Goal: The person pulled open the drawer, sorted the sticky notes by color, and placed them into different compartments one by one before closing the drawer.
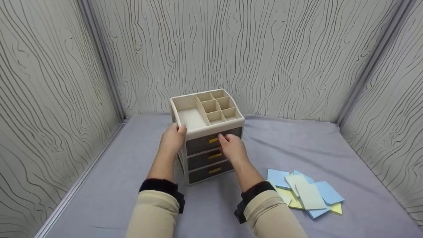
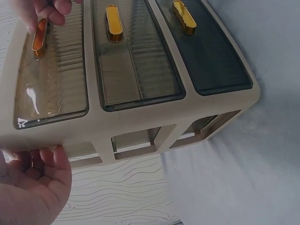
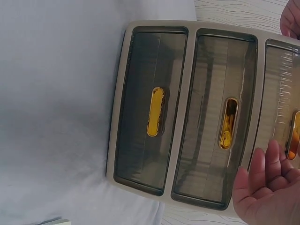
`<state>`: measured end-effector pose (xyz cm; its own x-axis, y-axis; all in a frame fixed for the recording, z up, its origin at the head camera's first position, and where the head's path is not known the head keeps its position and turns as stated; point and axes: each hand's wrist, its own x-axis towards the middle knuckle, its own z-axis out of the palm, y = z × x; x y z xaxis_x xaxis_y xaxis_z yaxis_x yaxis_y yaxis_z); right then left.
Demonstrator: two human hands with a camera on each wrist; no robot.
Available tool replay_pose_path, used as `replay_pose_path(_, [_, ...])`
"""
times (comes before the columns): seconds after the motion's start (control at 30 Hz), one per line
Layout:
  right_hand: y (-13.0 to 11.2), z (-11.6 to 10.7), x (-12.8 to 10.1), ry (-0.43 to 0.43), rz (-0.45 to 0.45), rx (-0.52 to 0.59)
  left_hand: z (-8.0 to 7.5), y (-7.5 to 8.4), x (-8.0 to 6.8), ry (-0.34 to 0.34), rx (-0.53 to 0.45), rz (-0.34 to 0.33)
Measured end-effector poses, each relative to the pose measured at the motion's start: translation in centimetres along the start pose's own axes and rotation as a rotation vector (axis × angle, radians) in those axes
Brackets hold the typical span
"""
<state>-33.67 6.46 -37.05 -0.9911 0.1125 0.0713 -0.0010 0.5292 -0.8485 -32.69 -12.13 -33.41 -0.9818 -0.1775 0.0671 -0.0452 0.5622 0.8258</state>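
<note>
At the top drawer's gold handle (image 1: 213, 140), the right hand (image 1: 232, 148) has its fingertips on or just beside the handle's right end; whether they pinch it or only touch it is hard to say, though the left wrist view shows fingers curled around the handle's end. That handle runs left to right across the drawer front, so the top drawer (image 1: 211, 141) lies directly far of the right grip and faces near, toward the person. The left hand (image 1: 172, 138) grips the near left top corner of the beige drawer organiser (image 1: 204, 116), thumb over the rim and fingers down the side. Both hands are on the organiser, the right one nearer the handle. Below sit two more grey drawers with gold handles. To the right, well apart on the grey table (image 1: 330, 145), lies a loose pile of blue and yellow sticky notes (image 1: 305, 192).
</note>
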Motion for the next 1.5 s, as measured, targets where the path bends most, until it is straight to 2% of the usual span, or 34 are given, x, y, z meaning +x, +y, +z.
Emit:
replay_pose_path(0.33, [0.0, 0.0, -0.1, -0.009, 0.016, 0.000, 0.3, -0.2, -0.1, 0.011, 0.002, 0.016])
replay_pose_path(0.73, [-0.1, -0.2, -0.6, -0.007, 0.030, 0.039, 0.3, 0.1, -0.1, -0.011, -0.002, -0.002])
replay_pose_path(0.9, [0.1, -0.3, -0.9, -0.018, 0.031, 0.132, 0.1, 0.3, -0.1, -0.030, -0.009, -0.031])
replay_pose_path(1.03, [0.2, -0.4, -1.2, -0.033, 0.058, 0.222, 0.0, 0.2, -0.2, -0.019, -0.012, -0.029])
replay_pose_path(1.5, [1.3, -1.5, -3.5, -0.030, 0.097, 0.370, -0.1, 0.0, 0.0, -0.026, 0.005, -0.034])
